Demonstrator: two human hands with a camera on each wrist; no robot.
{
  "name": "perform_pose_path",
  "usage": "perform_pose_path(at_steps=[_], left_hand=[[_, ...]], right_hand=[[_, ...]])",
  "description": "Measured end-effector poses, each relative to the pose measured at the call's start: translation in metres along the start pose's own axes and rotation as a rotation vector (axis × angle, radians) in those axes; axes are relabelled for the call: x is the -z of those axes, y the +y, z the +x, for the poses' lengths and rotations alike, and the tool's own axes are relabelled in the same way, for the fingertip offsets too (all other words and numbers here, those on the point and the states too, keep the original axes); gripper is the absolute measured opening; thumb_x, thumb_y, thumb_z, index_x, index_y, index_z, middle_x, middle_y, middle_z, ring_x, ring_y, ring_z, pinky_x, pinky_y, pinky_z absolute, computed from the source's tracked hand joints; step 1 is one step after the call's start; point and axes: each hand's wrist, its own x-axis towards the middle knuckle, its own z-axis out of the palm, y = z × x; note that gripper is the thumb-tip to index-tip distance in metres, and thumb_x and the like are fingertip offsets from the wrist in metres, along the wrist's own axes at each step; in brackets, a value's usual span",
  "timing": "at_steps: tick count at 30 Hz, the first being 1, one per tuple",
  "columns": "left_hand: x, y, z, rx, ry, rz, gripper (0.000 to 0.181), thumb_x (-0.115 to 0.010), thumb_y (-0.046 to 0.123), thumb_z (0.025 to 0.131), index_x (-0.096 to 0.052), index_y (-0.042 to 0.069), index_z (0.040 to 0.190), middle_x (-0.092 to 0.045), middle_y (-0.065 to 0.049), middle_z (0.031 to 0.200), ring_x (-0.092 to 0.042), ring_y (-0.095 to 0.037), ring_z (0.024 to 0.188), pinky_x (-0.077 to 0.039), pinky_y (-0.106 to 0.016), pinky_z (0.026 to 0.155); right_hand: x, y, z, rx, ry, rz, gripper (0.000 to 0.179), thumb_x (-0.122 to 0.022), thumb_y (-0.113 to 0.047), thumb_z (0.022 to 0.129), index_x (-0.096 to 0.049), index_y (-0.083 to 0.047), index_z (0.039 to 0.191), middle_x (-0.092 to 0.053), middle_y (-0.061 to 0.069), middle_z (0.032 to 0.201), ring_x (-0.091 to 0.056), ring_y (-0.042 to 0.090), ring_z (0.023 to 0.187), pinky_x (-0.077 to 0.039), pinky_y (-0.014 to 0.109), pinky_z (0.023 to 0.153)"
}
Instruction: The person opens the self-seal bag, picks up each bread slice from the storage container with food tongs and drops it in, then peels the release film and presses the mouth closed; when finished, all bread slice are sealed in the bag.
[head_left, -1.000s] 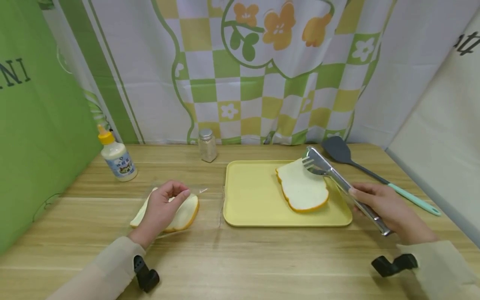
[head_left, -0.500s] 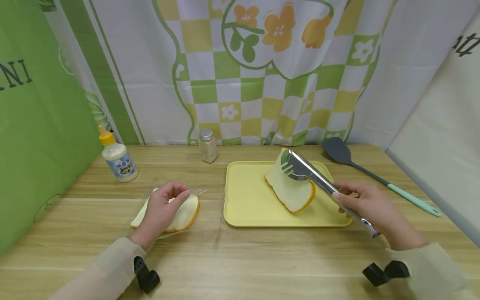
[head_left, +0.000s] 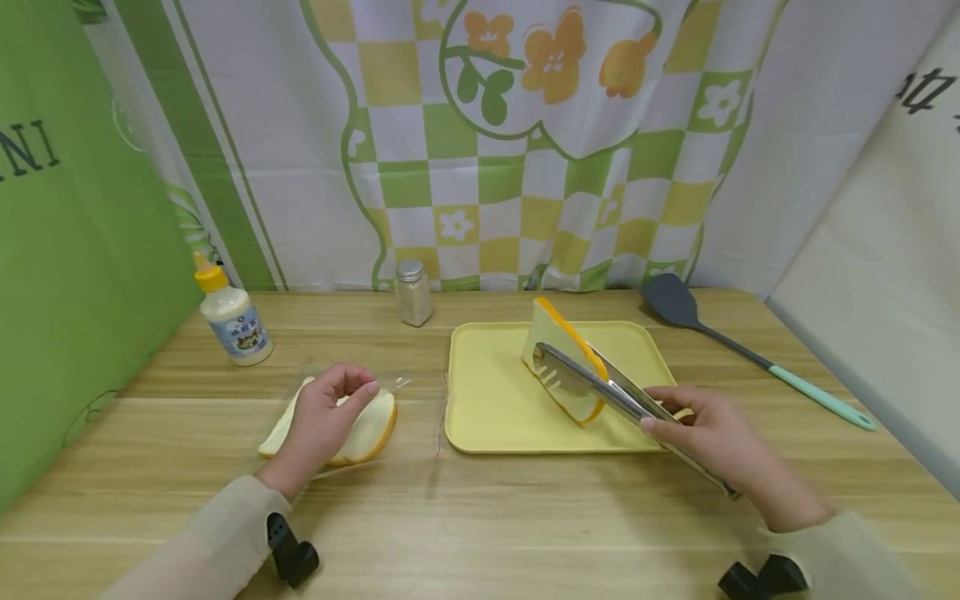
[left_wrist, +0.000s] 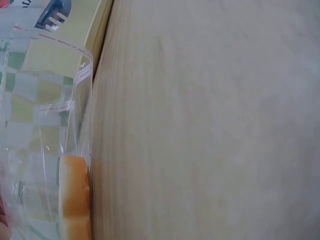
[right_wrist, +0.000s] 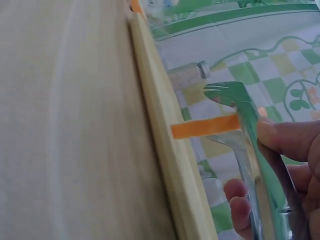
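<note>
Far left we have a green cloth (head_left: 67, 217) with dark lettering. Next to it, a squeeze bottle (head_left: 238, 327) stands upright on the wood table (head_left: 450, 533): yellow cap, blue label.

Then the left hand (head_left: 330, 417), thumb and fingers together in a narrow pinch on the clear bag (left_wrist: 45, 130). We see one bread slice (head_left: 375, 429) inside the bag, below the hand, partly covered by it. The bag's edge, with a red-printed strip, reaches to just beside the yellow tray (head_left: 480, 392); we can't tell if they touch.

Behind that, a glass jar (head_left: 414, 294) with a metal lid, upright, near the checked curtain (head_left: 540, 183).

Over the tray we have the second slice (head_left: 550, 327), tipped up on a slant, orange crust showing, caught between the arms of the metal tongs (head_left: 600, 385). We can't tell if its low corner touches the tray. The right hand (head_left: 708, 433) grips the tongs, thumb on one arm, fingers on the other.

Far right, a spatula (head_left: 789, 378) lies diagonally on the table, dark head toward the curtain, mint handle toward us.
</note>
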Motion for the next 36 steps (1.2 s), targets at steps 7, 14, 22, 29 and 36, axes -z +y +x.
perform_pose_path(at_steps=[7, 14, 22, 29, 36], left_hand=[[0.000, -0.001, 0.001, -0.003, 0.003, 0.021, 0.005, -0.065, 0.007, 0.086, -0.064, 0.002, 0.085, -0.063, -0.005, 0.077, -0.054, -0.004, 0.072, -0.044, -0.021, 0.067], [-0.001, -0.002, 0.001, -0.004, 0.002, 0.009, 0.005, -0.064, 0.006, 0.086, -0.064, 0.001, 0.085, -0.062, -0.005, 0.077, -0.054, -0.004, 0.072, -0.045, -0.022, 0.067], [-0.001, 0.000, 0.000, 0.003, -0.004, 0.015, 0.006, -0.064, 0.007, 0.087, -0.064, 0.002, 0.086, -0.062, -0.006, 0.078, -0.054, -0.004, 0.075, -0.045, -0.020, 0.070], [0.000, 0.000, 0.000, 0.007, 0.001, 0.019, 0.006, -0.064, 0.007, 0.087, -0.064, 0.002, 0.086, -0.063, -0.006, 0.079, -0.055, -0.004, 0.076, -0.045, -0.020, 0.070], [0.003, 0.004, 0.001, 0.047, -0.035, 0.043, 0.010, -0.063, 0.014, 0.089, -0.064, 0.003, 0.089, -0.064, -0.007, 0.082, -0.055, -0.008, 0.080, -0.045, -0.026, 0.074]], right_hand=[[-0.014, 0.001, -0.001, -0.024, 0.007, 0.042, 0.048, -0.070, -0.021, 0.083, -0.055, 0.002, 0.123, -0.059, 0.013, 0.095, -0.058, 0.013, 0.068, -0.047, 0.025, 0.054], [-0.021, 0.007, 0.000, -0.060, -0.002, 0.023, 0.049, -0.071, -0.022, 0.082, -0.056, 0.002, 0.122, -0.059, 0.012, 0.096, -0.059, 0.015, 0.075, -0.049, 0.024, 0.056], [-0.022, 0.011, -0.001, -0.063, 0.065, 0.048, 0.042, -0.067, -0.017, 0.085, -0.056, 0.004, 0.120, -0.058, 0.010, 0.089, -0.058, 0.007, 0.066, -0.049, 0.024, 0.055], [-0.020, 0.011, 0.000, -0.004, 0.115, 0.003, 0.035, -0.065, -0.014, 0.087, -0.059, 0.005, 0.115, -0.059, 0.009, 0.081, -0.058, 0.007, 0.060, -0.046, 0.023, 0.050], [-0.016, 0.008, 0.001, 0.009, 0.063, 0.050, 0.031, -0.062, -0.013, 0.088, -0.059, 0.006, 0.113, -0.058, 0.008, 0.078, -0.058, 0.009, 0.057, -0.048, 0.025, 0.048]])
